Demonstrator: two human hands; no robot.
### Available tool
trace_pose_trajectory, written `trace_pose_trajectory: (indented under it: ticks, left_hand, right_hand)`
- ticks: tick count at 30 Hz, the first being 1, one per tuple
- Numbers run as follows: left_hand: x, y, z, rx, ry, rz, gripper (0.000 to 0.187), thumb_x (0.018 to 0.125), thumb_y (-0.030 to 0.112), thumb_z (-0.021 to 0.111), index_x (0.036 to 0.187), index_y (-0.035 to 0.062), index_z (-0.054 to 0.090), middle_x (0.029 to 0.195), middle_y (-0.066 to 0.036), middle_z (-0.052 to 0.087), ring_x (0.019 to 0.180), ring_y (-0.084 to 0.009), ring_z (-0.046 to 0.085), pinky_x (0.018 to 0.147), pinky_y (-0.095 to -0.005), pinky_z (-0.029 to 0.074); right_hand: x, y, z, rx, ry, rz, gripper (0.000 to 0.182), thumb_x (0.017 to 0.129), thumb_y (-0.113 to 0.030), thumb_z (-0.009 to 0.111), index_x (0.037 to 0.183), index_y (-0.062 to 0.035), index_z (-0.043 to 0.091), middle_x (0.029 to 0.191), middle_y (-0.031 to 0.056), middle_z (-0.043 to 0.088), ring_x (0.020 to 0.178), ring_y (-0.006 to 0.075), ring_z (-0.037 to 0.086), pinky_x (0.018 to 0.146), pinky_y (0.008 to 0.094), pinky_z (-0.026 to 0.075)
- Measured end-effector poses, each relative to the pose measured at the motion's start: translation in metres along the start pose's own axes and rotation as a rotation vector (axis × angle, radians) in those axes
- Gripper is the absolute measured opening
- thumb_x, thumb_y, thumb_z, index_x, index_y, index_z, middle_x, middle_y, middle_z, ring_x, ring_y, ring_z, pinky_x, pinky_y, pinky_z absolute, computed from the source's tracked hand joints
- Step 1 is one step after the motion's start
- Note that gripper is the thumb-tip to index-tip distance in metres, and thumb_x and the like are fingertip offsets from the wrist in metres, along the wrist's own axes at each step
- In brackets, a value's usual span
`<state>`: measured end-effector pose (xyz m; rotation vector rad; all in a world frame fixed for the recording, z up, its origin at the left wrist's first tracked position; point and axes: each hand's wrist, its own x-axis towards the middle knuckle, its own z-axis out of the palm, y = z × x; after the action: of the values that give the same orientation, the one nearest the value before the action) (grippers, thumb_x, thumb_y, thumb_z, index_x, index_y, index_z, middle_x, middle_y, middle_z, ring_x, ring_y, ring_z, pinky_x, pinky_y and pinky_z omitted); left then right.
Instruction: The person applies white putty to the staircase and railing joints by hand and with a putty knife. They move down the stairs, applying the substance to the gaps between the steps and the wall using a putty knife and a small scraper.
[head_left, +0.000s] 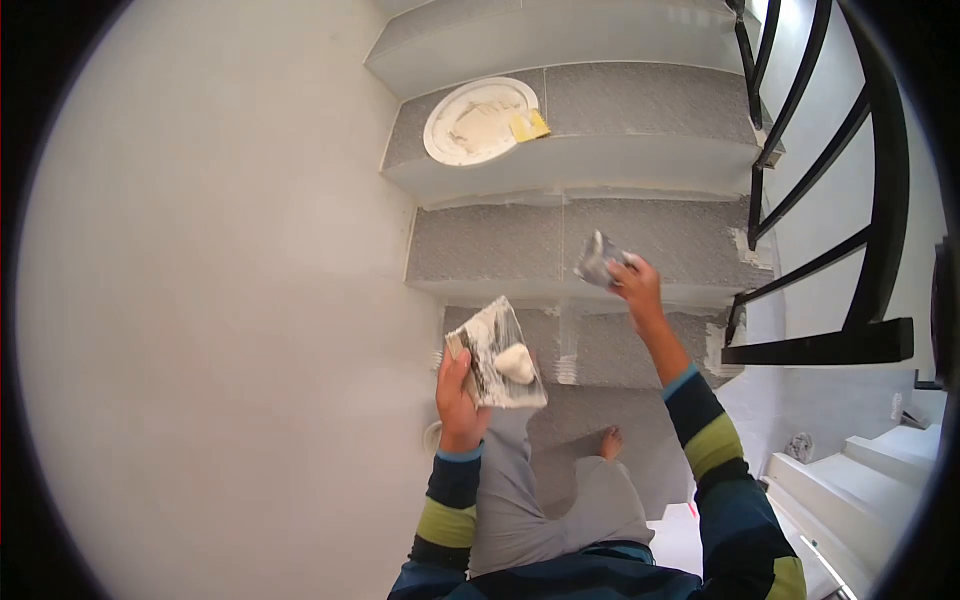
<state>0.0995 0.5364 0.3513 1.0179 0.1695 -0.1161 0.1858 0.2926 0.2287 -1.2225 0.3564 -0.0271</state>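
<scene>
My left hand (459, 405) grips the near left edge of a wide putty knife (484, 335), its flat blade smeared with white putty. A rounded lump of putty (515, 364) sits on that blade. Up and to the right, my right hand (638, 285) pinches a small putty knife (597, 262), slightly blurred, with a dab of white at its top edge. This smaller blade is over a grey stair tread (480, 240), apart from the wide one.
On a higher step lies a white oval tray (434, 140) of putty, a yellow scraper (530, 125) at its rim. A black metal railing (888, 200) runs along the right, a white wall (220, 300) along the left. My bare foot (611, 443) is below. White stairs (860, 485) descend at lower right.
</scene>
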Motion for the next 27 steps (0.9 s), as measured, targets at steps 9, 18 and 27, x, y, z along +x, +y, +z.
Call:
trace_pose_trajectory:
  ticks: [9,18,27]
  left_hand:
    - [0.150,-0.018,0.011,-0.468,-0.155,-0.034,0.015,0.087,0.021,0.041,0.078,0.0096,0.042,0.064,0.000,0.036,0.062,-0.0123,0.040,0.070,-0.0333,0.038]
    - [0.232,-0.063,-0.005,-1.042,0.080,-0.343,0.015,0.077,0.020,0.049,0.083,0.0059,0.050,0.070,-0.002,0.048,0.064,-0.0160,0.045,0.067,-0.0350,0.037]
    - [0.184,-0.092,-0.010,-0.635,-0.365,-0.405,0.014,0.081,0.019,0.055,0.085,0.0080,0.048,0.063,0.002,0.041,0.063,-0.0107,0.043,0.073,-0.0314,0.039]
  right_hand:
    - [0.147,-0.012,0.132,0.292,-0.042,0.106,0.028,0.078,-0.014,0.065,0.101,0.0005,0.057,0.088,0.0021,0.057,0.076,0.0096,0.055,0.067,0.0228,0.049]
    - [0.245,0.030,0.198,-0.257,0.286,-0.027,0.032,0.073,-0.030,0.069,0.062,-0.0012,0.062,0.056,0.0099,0.059,0.053,0.0195,0.057,0.054,0.0349,0.045]
    - [0.135,0.076,0.102,-0.139,0.498,-0.377,0.053,0.070,-0.030,0.067,0.112,0.0004,0.055,0.080,0.0126,0.061,0.065,0.0212,0.059,0.059,0.0342,0.047]
